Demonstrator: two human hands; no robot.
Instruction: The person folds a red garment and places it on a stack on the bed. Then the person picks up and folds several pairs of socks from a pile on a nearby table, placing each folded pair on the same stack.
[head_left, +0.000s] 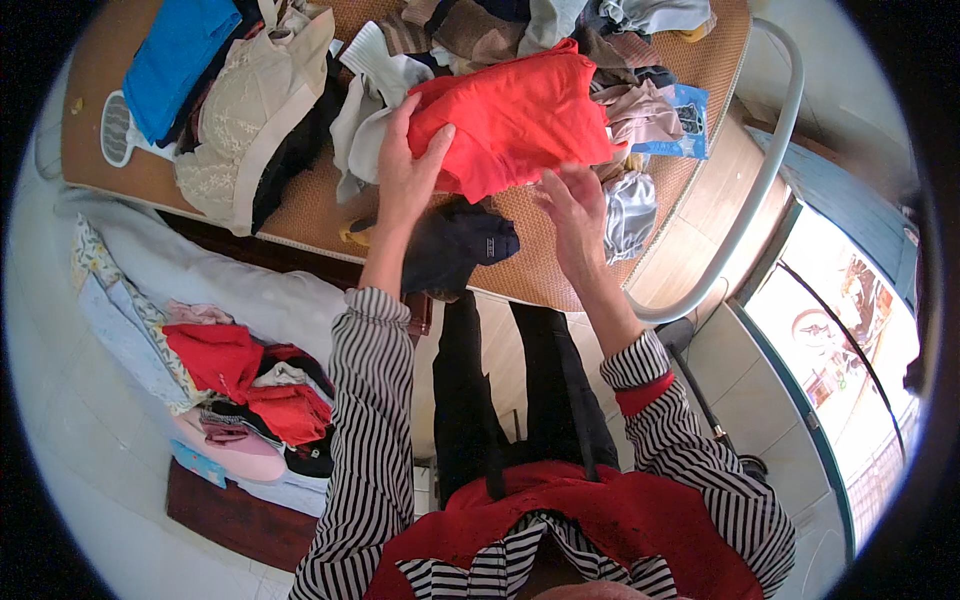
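A bright red cloth garment (517, 120) lies partly folded over a pile of socks and clothes, in front of me. My left hand (411, 154) grips its left edge, thumb on top and fingers behind. Just below its lower right corner is my right hand (574, 195), slightly blurred, with bent fingers; whether it touches the cloth I cannot tell. Between my forearms a dark navy garment (469, 244) with small lettering rests at the near edge of the woven mat (540, 259). White ribbed socks (382, 67) lie left of the red cloth.
Left on the mat are a beige lace bra (247, 127), folded blue cloth (180, 64) and a white-handled object (118, 131). A blue printed packet (686, 124) lies right. A curved pale rail (780, 157) borders the right side. Lower left, more clothes (214, 356) are heaped.
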